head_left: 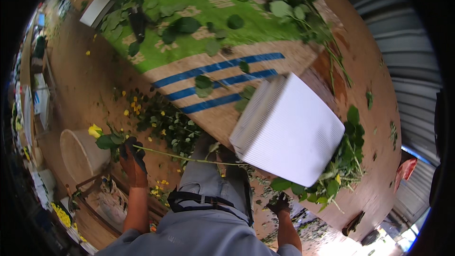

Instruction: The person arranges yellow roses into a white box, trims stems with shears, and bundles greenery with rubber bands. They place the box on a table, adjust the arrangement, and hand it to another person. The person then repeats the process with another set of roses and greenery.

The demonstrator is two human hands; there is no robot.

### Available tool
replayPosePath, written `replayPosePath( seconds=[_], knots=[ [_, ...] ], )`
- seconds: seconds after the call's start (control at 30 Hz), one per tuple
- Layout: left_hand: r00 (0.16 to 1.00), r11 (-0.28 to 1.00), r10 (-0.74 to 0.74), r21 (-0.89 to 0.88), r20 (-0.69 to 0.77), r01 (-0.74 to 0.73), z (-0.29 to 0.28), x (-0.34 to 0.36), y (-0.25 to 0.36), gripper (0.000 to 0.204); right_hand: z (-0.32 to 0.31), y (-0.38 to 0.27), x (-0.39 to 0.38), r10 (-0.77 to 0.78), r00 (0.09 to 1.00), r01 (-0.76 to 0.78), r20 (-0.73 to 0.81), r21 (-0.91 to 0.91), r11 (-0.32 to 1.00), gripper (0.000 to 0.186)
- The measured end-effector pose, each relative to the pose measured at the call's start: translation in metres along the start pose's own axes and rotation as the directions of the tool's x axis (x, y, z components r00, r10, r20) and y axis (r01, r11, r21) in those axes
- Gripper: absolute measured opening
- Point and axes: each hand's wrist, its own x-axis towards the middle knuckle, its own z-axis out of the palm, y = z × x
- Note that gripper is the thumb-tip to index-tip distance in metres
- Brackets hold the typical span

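A yellow rose point(95, 131) on a long green stem is in my left hand point(132, 162), which wears a dark glove. The fingers close round the stem just below the top leaves. From there the bare stem runs right, across the front of my legs, toward the white corrugated sheets point(296, 132). My right hand point(279, 204), also gloved, hangs low by my right side, below the table's edge. Its fingers look apart and I see nothing in them. Cut green stems and leaves point(346, 161) stick out beside and under the stacked sheets.
Leafy stems point(294, 7) and a dark tool point(137, 24) lie on the green and brown table covering point(213, 73). Left of me stands a pale bucket point(76, 156) near a wooden frame point(90, 204). Leaves and yellow petals point(136, 106) litter the floor. A corrugated metal wall point(398, 42) rises at right.
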Motion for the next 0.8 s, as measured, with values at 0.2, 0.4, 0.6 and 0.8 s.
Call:
replayPosePath(
  seconds=[0.2,0.4,0.6,0.8],
  knots=[
    [0.998,0.997,0.063,0.049,-0.017,-0.062,-0.045,0.075,0.013,0.03,-0.164,-0.204,-0.064,-0.674,0.498,0.853,-0.546,0.167,0.495,0.06],
    [0.989,0.93,-0.015,-0.362,0.15,0.069,-0.091,0.087,-0.013,0.041,-0.246,-0.379,-0.125,-0.948,0.218,0.925,-0.23,0.36,0.126,0.054],
    [0.997,0.962,-0.039,-0.268,0.066,0.055,-0.082,0.044,-0.03,0.05,-0.216,-0.375,-0.09,-0.962,0.271,0.655,-0.032,0.739,0.161,0.033],
    [0.984,0.985,-0.085,-0.163,-0.156,0.059,-0.058,0.001,-0.041,0.041,-0.168,-0.34,-0.053,-0.831,0.549,0.239,0.09,0.936,0.259,0.026]
  ],
)
